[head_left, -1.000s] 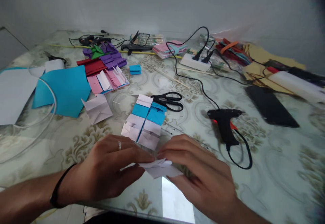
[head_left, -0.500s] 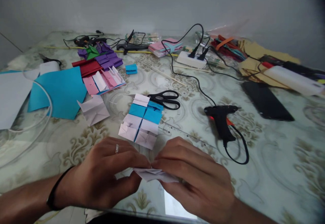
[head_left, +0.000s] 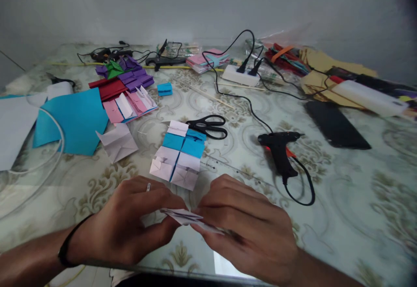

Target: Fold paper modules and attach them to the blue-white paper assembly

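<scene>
Between my two hands is a small piece of folded white paper (head_left: pixel 185 216), seen nearly edge-on. My left hand (head_left: pixel 140 217) pinches its left end between thumb and fingers; a ring and a black wristband show. My right hand (head_left: pixel 249 226) grips the right end, thumb below and fingers above. Just beyond them lies a folded white-and-blue paper piece (head_left: pixel 176 162), with black-handled scissors (head_left: pixel 211 127) touching its back edge. A creased white paper (head_left: pixel 120 143) rests to its left.
A black glue gun (head_left: pixel 280 152) lies at right, its cable running to a white power strip (head_left: pixel 240 75). Behind it is a black phone (head_left: pixel 337 124). Blue sheets (head_left: pixel 71 120), pink folded papers (head_left: pixel 130 104) and a white cable loop are at left.
The folded paper has tilted between my fingers, its left end now higher and its layers showing more. The whole view has shifted slightly, with table objects appearing a little further left.
</scene>
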Tool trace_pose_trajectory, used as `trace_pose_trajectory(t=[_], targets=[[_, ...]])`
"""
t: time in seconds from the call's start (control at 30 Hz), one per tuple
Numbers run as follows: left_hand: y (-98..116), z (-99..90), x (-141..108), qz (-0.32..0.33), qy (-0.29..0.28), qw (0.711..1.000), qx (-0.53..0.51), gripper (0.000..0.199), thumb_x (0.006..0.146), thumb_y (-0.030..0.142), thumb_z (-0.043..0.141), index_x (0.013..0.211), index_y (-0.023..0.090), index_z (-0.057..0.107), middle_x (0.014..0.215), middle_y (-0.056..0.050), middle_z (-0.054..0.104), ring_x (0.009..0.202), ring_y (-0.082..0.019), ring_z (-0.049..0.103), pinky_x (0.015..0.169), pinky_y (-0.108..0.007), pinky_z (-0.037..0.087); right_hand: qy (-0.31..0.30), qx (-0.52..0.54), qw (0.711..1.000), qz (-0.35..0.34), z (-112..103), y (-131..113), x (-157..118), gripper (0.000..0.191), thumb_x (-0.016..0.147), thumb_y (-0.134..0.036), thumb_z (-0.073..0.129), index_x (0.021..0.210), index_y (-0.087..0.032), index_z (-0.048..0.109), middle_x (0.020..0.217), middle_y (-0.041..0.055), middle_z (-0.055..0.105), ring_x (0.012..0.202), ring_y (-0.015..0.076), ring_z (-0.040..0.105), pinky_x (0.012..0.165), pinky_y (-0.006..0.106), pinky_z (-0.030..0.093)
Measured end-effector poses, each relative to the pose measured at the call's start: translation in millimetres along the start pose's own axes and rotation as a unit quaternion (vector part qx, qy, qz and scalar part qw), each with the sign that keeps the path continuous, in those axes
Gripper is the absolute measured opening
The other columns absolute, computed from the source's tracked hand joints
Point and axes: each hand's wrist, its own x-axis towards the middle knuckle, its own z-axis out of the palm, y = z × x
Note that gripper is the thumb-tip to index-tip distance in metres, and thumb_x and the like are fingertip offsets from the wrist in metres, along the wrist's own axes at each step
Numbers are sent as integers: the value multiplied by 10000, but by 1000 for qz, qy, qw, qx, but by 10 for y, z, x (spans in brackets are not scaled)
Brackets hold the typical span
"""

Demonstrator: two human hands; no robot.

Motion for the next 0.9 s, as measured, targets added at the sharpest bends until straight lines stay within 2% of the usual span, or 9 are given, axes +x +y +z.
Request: trace_pose_trajectory(t=[0.1, 0.27, 0.47, 0.63, 0.7, 0.9], targets=[[4, -30, 15, 23, -5, 1000, 3, 181, 965, 182, 620, 1115, 265, 676, 899, -4, 831, 776, -166, 791, 701, -256, 612, -7, -7, 1000, -11, -24, -2, -8, 78, 938, -94, 699, 942, -159, 742, 825, 59, 772, 707, 181, 670, 656, 363, 599], [-25, -68, 20, 69, 4, 997, 32, 365, 995, 143, 558, 1305, 312, 652, 1035, -25, 850, 928, -197, 818, 839, -296, 658, 10, -4, 1000, -19, -88, 5, 18, 202, 932, -56, 665, 1074, -164, 758, 906, 75, 800, 745, 201, 701, 658, 378, 616], [-83, -121, 17, 112, 13, 993, 46, 291, 1071, 239, 551, 1344, 241, 652, 1104, -81, 843, 1029, -202, 814, 915, -301, 668, 38, 1, 999, -8, -131, 1, 66, 229, 879, -14, 716, 1040, -173, 750, 888, 64, 785, 749, 189, 706, 666, 355, 625], [-71, -70, 28, 90, 10, 996, 23, 337, 1073, 280, 554, 1402, 297, 627, 1083, -80, 847, 986, -224, 821, 851, -349, 681, 24, -2, 1000, -8, -111, 3, 50, 203, 904, -43, 695, 1037, -188, 744, 878, 53, 781, 744, 188, 695, 667, 356, 621], [-70, -36, 25, 97, 16, 995, 5, 339, 1071, 289, 550, 1401, 286, 630, 1052, -88, 850, 945, -230, 825, 817, -343, 678, 25, 2, 1000, -16, -92, 12, 39, 183, 915, -53, 683, 1033, -179, 743, 863, 55, 774, 737, 185, 690, 663, 350, 616], [-53, -2, 5, 80, -6, 997, 9, 357, 985, 157, 608, 1316, 287, 634, 999, -62, 845, 890, -211, 818, 820, -313, 642, 14, 16, 1000, -16, -28, 9, 11, 134, 928, -65, 665, 996, -159, 731, 840, 60, 759, 720, 175, 665, 664, 340, 591]])
